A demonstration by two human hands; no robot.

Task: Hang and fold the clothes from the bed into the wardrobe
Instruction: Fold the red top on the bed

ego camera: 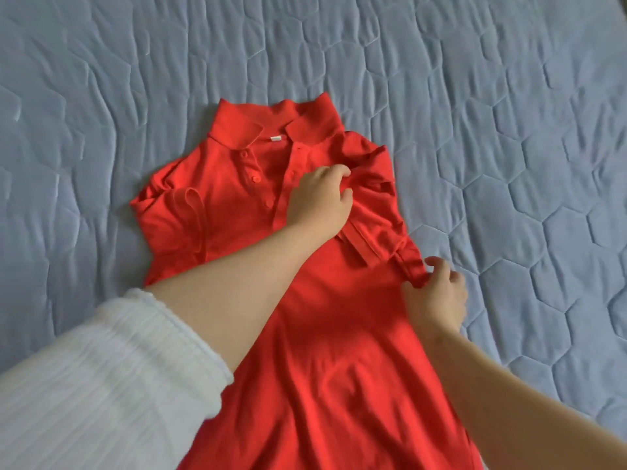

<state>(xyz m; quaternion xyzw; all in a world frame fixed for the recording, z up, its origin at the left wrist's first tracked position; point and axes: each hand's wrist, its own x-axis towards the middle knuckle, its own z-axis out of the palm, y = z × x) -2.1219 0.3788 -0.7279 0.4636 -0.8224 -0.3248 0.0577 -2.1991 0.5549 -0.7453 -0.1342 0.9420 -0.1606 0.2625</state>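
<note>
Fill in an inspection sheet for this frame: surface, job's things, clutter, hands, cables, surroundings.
Surface: blue-grey quilted bedspread, wrinkled.
Job's things: red polo dress lying front up, collar away from the person.
Clutter: nothing seen.
Hands: left hand grips folded fabric on the dress's chest; right hand pinches its side edge.
Cables: nothing seen.
Surroundings: nothing seen beyond the bedspread.

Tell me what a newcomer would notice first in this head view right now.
A bright red dress lies front up, collar away from the person, filling the middle of a blue-grey quilted bedspread. The left hand, reaching from a white sleeve at lower left, grips fabric folded in over the chest. The right hand pinches the dress's edge at the waist.
</note>
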